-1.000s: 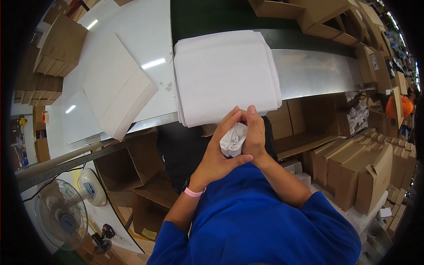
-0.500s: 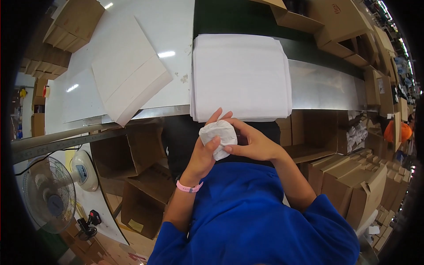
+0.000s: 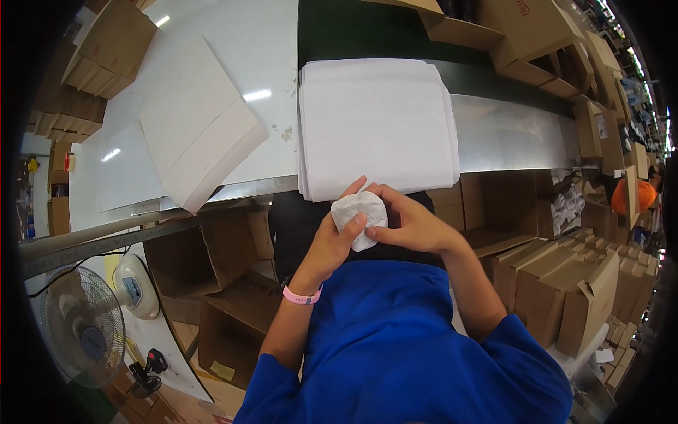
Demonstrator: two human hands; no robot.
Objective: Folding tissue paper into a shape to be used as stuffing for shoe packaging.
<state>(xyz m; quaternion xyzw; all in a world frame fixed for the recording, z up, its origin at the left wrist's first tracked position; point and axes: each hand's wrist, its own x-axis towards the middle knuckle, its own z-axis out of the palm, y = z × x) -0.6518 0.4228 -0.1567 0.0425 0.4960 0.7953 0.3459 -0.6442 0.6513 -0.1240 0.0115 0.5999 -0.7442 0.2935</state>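
Note:
A small, round bundle wrapped in white paper (image 3: 357,203) is held between my two hands, just in front of the table edge. What lies inside the wrapping is hidden. My left hand (image 3: 332,242) cups it from the left, with the thumb pressed on its face. From the right, my right hand (image 3: 415,225) closes on it, fingers round the far side and thumb near its lower edge. Right beyond the hands lies a thick stack of white paper sheets (image 3: 378,127), its near edge jutting over the table's front.
On the white tabletop (image 3: 261,42) rests another pale paper stack (image 3: 201,120). Cardboard boxes (image 3: 113,49) stand at the far left, with open cartons (image 3: 537,42) at the far right. Several folded boxes (image 3: 558,290) are at right. A fan (image 3: 88,332) stands lower left.
The view has shifted slightly. My hands still hold the wrapped bundle, which now sits a little more upright and rounder, with the left thumb higher on its face.

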